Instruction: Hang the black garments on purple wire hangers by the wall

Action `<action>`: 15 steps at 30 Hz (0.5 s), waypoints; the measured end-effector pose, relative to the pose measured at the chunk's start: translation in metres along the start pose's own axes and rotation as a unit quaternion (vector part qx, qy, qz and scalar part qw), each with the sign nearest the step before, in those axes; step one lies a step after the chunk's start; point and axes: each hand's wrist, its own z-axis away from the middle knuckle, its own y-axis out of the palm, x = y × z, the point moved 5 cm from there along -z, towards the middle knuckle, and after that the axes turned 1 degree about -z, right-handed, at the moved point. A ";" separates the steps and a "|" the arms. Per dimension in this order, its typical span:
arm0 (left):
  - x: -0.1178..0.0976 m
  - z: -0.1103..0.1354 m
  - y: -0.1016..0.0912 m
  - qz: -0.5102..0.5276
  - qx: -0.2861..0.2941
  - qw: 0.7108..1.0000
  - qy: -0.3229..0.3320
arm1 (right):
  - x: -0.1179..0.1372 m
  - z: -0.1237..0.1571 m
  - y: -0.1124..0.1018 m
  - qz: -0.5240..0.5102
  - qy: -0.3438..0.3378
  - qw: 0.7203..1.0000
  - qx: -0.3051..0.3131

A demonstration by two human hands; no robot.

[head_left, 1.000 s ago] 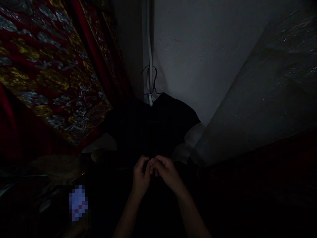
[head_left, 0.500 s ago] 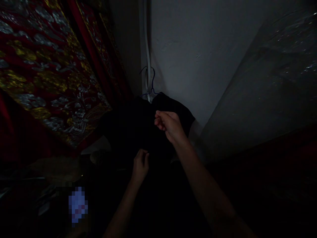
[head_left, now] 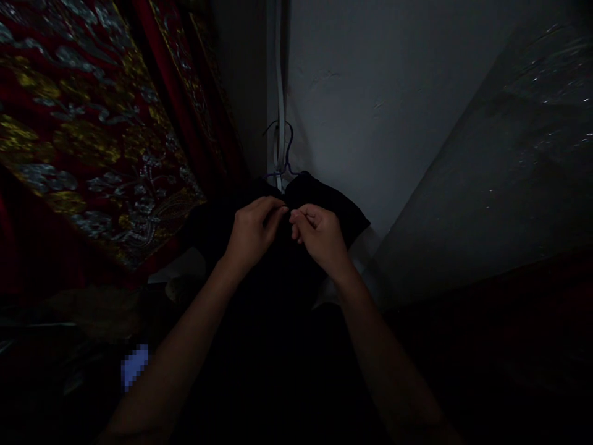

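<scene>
A dark garment (head_left: 269, 272), nearly black in the low light, hangs on a thin purple-blue hanger (head_left: 290, 145) against the wall. Just below its neckline, my left hand (head_left: 254, 225) reaches in with thumb and forefinger pinched together. Facing it, my right hand (head_left: 319, 232) is closed too, its thumb pressed on the forefinger and the other fingers curled. The two sets of fingertips almost meet in front of the cloth. Whatever lies between them is too dark and small to make out.
Red fabric (head_left: 88, 123) with silver and gold sequin work hangs at the left. A pale pipe or cable (head_left: 280, 68) runs down the grey wall (head_left: 370, 105). Shiny clear plastic sheeting (head_left: 509, 161) covers the right side. A blurred-out bluish patch shows at lower left.
My left hand has come up from lower down the garment to beside my right hand's fingertips. My right hand has stayed closed near the same spot.
</scene>
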 end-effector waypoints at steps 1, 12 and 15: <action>-0.002 -0.003 -0.001 -0.014 0.000 1.000 0.008 | -0.006 0.000 0.000 0.020 -0.006 1.000 -0.010; 0.098 0.039 -0.084 0.384 -0.324 0.804 -0.318 | -0.076 0.077 0.034 -0.057 0.113 0.992 0.008; 0.125 0.091 -0.069 0.457 -0.336 0.714 -0.410 | -0.069 0.106 0.044 -0.112 0.136 0.984 -0.006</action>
